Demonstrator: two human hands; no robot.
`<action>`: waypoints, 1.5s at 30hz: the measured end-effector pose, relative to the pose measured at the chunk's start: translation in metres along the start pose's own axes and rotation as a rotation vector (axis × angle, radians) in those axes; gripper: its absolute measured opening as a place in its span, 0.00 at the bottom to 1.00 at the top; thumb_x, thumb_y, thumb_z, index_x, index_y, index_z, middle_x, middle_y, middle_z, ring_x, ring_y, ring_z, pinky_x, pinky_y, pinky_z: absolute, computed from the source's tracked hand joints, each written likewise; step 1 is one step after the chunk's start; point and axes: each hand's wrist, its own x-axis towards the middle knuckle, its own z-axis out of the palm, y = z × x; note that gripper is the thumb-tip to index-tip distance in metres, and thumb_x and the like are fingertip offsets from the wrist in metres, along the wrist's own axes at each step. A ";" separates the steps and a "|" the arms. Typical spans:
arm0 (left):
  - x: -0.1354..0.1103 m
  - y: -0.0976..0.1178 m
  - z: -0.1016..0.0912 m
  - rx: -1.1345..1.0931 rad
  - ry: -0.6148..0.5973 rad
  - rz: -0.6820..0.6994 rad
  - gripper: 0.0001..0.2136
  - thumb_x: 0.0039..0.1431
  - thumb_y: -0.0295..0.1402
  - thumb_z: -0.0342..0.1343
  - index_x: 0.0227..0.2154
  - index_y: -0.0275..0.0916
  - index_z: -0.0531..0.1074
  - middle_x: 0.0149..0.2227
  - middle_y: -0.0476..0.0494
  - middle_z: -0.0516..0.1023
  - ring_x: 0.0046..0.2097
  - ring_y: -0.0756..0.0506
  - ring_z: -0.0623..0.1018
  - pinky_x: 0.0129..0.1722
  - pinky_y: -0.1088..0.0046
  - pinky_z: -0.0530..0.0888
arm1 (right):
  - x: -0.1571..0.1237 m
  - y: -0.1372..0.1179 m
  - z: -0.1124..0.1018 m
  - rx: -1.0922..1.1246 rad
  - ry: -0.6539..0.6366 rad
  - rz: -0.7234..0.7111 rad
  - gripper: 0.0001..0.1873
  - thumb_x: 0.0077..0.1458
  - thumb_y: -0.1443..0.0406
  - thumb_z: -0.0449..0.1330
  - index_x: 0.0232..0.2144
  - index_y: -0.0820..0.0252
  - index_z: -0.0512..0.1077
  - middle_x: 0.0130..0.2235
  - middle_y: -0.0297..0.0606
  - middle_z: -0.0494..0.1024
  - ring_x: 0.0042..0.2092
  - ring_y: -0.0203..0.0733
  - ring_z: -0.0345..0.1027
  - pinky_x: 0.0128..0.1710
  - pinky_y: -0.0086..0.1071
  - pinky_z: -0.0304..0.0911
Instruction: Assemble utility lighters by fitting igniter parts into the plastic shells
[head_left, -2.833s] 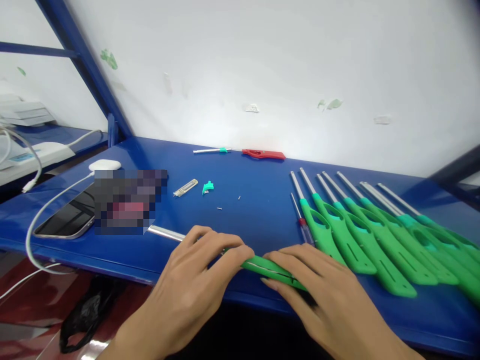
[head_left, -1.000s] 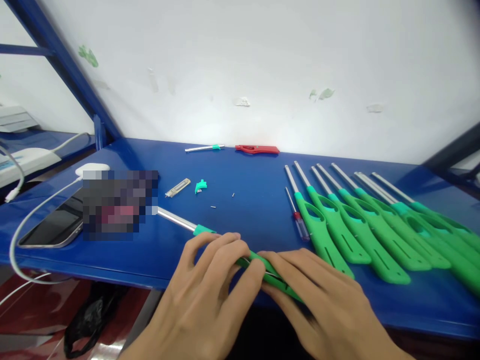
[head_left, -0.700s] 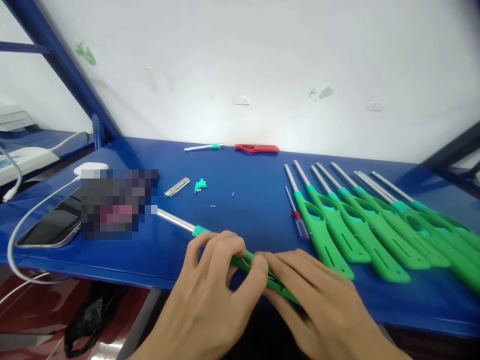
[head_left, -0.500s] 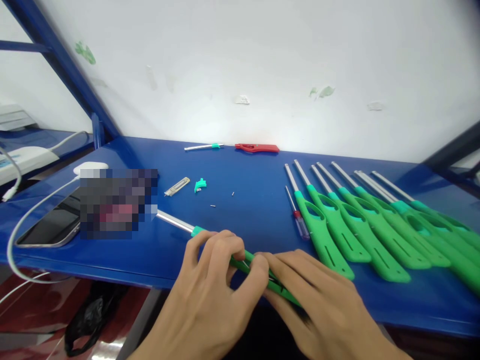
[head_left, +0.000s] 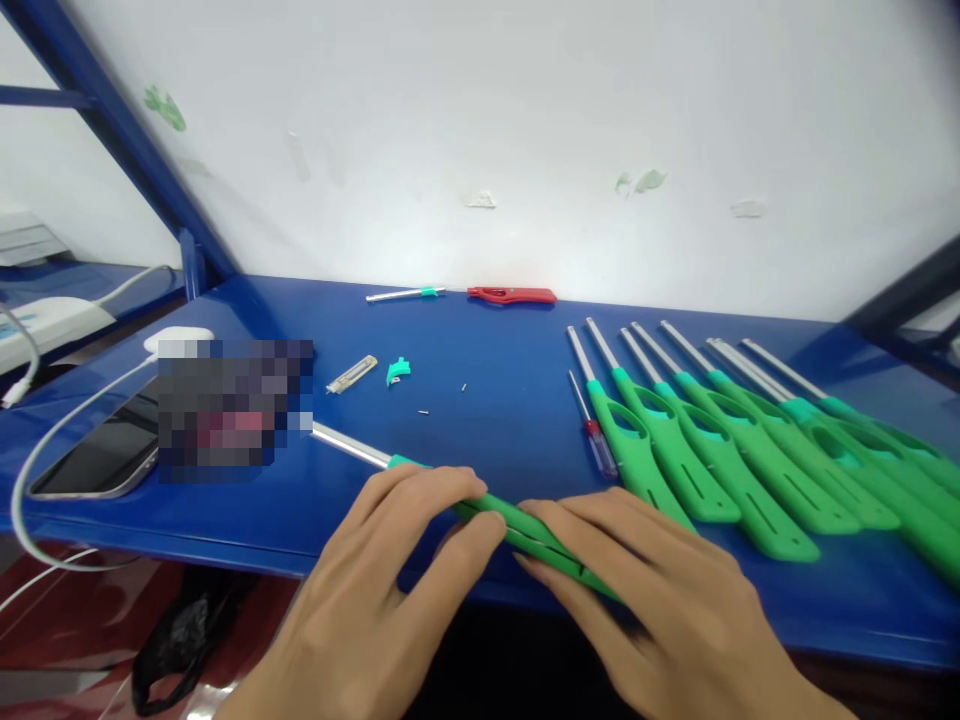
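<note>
Both hands grip one green long-nosed lighter (head_left: 517, 528) at the front edge of the blue table (head_left: 510, 420). My left hand (head_left: 390, 590) pinches the front of its green body, fingers on top and thumb under. My right hand (head_left: 660, 600) clasps the rear of the handle. The lighter's metal tube (head_left: 349, 447) points left and away, and its tip lies by a blurred patch.
Several green lighters (head_left: 720, 450) lie in a row at the right, with a small red-handled screwdriver (head_left: 596, 440) beside them. A red lighter body (head_left: 512, 295), a loose tube (head_left: 401, 294), a metal part (head_left: 351, 374), a green trigger piece (head_left: 397, 371), a phone (head_left: 97, 455) and a white cable (head_left: 67, 420) lie further off.
My left fingers, bent and raised over the lighter half a second ago, now lie flatter along its body. The lighter has hardly shifted. The view moved slightly.
</note>
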 end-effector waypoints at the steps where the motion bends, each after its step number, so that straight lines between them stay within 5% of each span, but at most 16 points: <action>1: 0.001 0.000 0.000 -0.003 0.009 0.008 0.18 0.69 0.15 0.51 0.56 0.36 0.75 0.56 0.38 0.75 0.58 0.44 0.73 0.61 0.63 0.70 | -0.001 0.001 0.000 -0.001 0.000 0.007 0.11 0.70 0.68 0.58 0.51 0.61 0.76 0.42 0.35 0.84 0.41 0.37 0.79 0.48 0.33 0.74; 11: 0.011 0.002 -0.004 -0.030 0.069 0.106 0.15 0.72 0.16 0.47 0.47 0.33 0.78 0.53 0.36 0.80 0.58 0.44 0.75 0.60 0.58 0.69 | -0.005 0.003 -0.003 -0.030 -0.002 0.013 0.12 0.71 0.67 0.57 0.52 0.60 0.77 0.44 0.36 0.84 0.43 0.38 0.80 0.48 0.32 0.75; 24: 0.010 0.006 0.004 0.034 0.056 0.101 0.16 0.71 0.16 0.44 0.50 0.31 0.75 0.53 0.33 0.75 0.58 0.40 0.74 0.58 0.55 0.69 | -0.014 0.003 0.000 -0.087 0.001 0.001 0.16 0.68 0.66 0.60 0.56 0.62 0.75 0.46 0.40 0.84 0.45 0.42 0.81 0.50 0.36 0.76; 37: 0.011 0.011 0.003 0.075 0.112 0.055 0.14 0.71 0.20 0.47 0.48 0.37 0.77 0.46 0.41 0.78 0.53 0.41 0.78 0.55 0.58 0.75 | -0.013 -0.002 -0.004 -0.085 0.013 0.020 0.16 0.67 0.67 0.61 0.56 0.61 0.76 0.45 0.39 0.84 0.43 0.40 0.80 0.47 0.34 0.77; 45: 0.001 0.008 -0.005 -0.003 0.011 0.073 0.14 0.74 0.24 0.46 0.55 0.34 0.73 0.58 0.34 0.72 0.61 0.40 0.72 0.63 0.56 0.66 | -0.013 -0.001 -0.008 -0.089 0.005 0.023 0.15 0.68 0.67 0.60 0.55 0.57 0.77 0.45 0.36 0.84 0.42 0.39 0.79 0.47 0.34 0.75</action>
